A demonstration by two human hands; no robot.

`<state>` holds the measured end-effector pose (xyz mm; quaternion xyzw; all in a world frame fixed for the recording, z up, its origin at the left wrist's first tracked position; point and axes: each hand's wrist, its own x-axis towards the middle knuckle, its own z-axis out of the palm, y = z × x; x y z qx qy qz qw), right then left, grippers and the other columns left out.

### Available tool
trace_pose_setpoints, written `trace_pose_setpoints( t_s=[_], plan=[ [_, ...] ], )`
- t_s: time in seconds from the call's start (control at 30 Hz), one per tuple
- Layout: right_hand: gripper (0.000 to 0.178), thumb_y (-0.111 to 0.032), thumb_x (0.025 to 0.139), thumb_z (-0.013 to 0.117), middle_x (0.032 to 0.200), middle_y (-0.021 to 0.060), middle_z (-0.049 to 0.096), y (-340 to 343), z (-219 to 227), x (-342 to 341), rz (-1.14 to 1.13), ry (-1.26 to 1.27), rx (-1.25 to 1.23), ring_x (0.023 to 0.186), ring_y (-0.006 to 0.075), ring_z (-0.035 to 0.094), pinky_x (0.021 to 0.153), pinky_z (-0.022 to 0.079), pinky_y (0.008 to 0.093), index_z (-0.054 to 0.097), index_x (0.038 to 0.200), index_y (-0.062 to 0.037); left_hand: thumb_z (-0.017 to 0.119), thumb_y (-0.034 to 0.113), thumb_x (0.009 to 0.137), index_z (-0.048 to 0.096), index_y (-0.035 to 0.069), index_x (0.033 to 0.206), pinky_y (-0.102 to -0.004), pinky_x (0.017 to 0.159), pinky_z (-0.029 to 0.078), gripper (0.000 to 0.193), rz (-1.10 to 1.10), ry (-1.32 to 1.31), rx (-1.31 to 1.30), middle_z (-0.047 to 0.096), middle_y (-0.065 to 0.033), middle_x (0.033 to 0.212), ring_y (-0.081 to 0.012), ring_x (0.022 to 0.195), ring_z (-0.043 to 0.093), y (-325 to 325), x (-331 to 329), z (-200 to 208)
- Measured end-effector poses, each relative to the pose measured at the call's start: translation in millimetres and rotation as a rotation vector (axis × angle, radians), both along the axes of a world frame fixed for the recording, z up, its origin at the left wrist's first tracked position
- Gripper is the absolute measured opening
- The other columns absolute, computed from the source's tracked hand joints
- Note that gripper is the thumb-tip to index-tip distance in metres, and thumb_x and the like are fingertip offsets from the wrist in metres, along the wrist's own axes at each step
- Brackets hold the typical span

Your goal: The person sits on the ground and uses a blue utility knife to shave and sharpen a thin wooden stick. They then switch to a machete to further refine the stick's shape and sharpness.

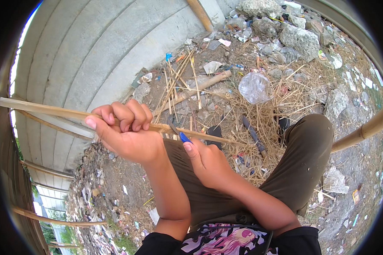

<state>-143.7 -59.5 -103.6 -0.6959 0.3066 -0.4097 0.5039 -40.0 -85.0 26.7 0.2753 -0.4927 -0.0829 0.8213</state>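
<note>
My left hand (127,134) is wrapped round a long, thin bamboo strip (47,109), palm up. The strip slants from the far left down across my lap to the straw-littered ground. Lower along it, my right hand (210,165) grips a knife with a blue handle (184,137), its thumb pressed on the handle. The short blade meets the strip between my two hands. Most of the handle is hidden in my right fist.
Several thin bamboo strips (174,87) lie in a loose pile ahead, beside a thicker bamboo piece (217,80). A clear plastic bag (255,88) rests on dry straw near a dark rod (253,135). Rocks (300,40) and a concrete wall (102,38) stand beyond.
</note>
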Motion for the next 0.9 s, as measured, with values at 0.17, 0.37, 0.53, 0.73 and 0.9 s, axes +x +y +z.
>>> trace_pose_setpoints(
  t_s=[0.17,0.37,0.53,0.73,0.9],
  plan=[
    [0.043,-0.042,0.106,0.05,0.068,0.0226,0.063,1,4,-15,0.225,-0.164,-0.267,0.065,0.0439,0.064,0.061,0.049,0.0517,0.063,0.1,-0.0014,0.041,0.046,0.111,0.04,0.014,0.085,-0.0238,0.038,0.017,0.042,-0.17,-0.119,-0.133,0.027,0.0035,0.058,-0.0072,0.045,0.021,55,8,13],
    [0.041,-0.042,0.097,0.068,0.065,0.0176,0.061,31,25,-19,0.548,-0.148,-0.148,0.061,0.0381,0.065,0.059,0.05,0.0451,0.066,0.1,-0.0011,0.038,0.039,0.113,0.04,0.012,0.084,-0.0215,0.034,0.019,0.04,0.288,-0.052,-0.172,0.027,0.0031,0.058,-0.0062,0.043,0.019,118,3,22],
    [0.039,-0.039,0.096,0.068,0.065,0.016,0.063,48,47,-11,0.718,-0.187,-0.242,0.057,0.0387,0.064,0.055,0.05,0.0451,0.065,0.105,-0.0014,0.035,0.036,0.113,0.041,0.009,0.084,-0.0212,0.032,0.022,0.04,0.193,-0.138,-0.216,0.029,0.0024,0.057,-0.0055,0.041,0.019,184,31,55],
    [0.028,-0.029,0.099,0.065,0.061,0.0195,0.059,55,72,-18,0.7,-0.019,-0.315,0.055,0.0389,0.062,0.053,0.048,0.0466,0.062,0.091,-0.002,0.031,0.037,0.113,0.041,0.009,0.077,-0.0238,0.035,0.023,0.047,0.309,-0.169,-0.454,0.031,0.0006,0.058,-0.0099,0.043,0.022,237,83,99],
    [0.04,-0.038,0.102,0.064,0.056,0.0043,0.052,58,75,-8,0.298,-0.279,0.218,0.047,0.0134,0.054,0.046,0.043,0.0343,0.062,0.087,-0.0004,0.036,0.045,0.111,0.048,0.01,0.081,-0.0289,0.062,0.042,0.047,0.497,-0.076,-0.635,0.041,-0.001,0.067,-0.016,0.064,0.042,215,98,65]
  ],
)
